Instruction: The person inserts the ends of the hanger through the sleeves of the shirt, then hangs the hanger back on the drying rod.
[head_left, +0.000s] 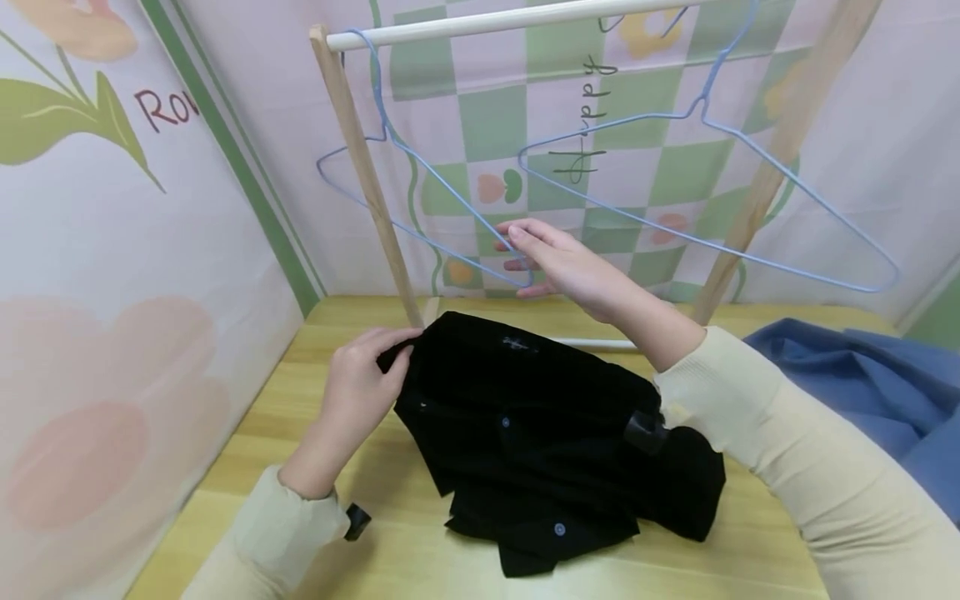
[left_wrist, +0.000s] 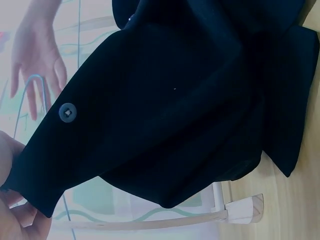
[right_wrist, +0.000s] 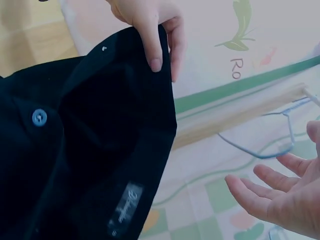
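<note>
A black buttoned shirt is spread over the table, its collar end raised toward the rack. My left hand pinches the collar's left corner between thumb and fingers. Inside the collar a label shows in the right wrist view, and a blue-grey button stands out in the left wrist view. Above the shirt, my right hand has its fingers spread at the lower right end of a blue wire hanger, overlapping it in the head view. That hanger hangs by its hook from the rack's left end.
A wooden rack with a white rail stands at the back of the table. Another blue hanger hangs on its right side. Blue cloth lies at the right edge. Printed curtains enclose the left and back.
</note>
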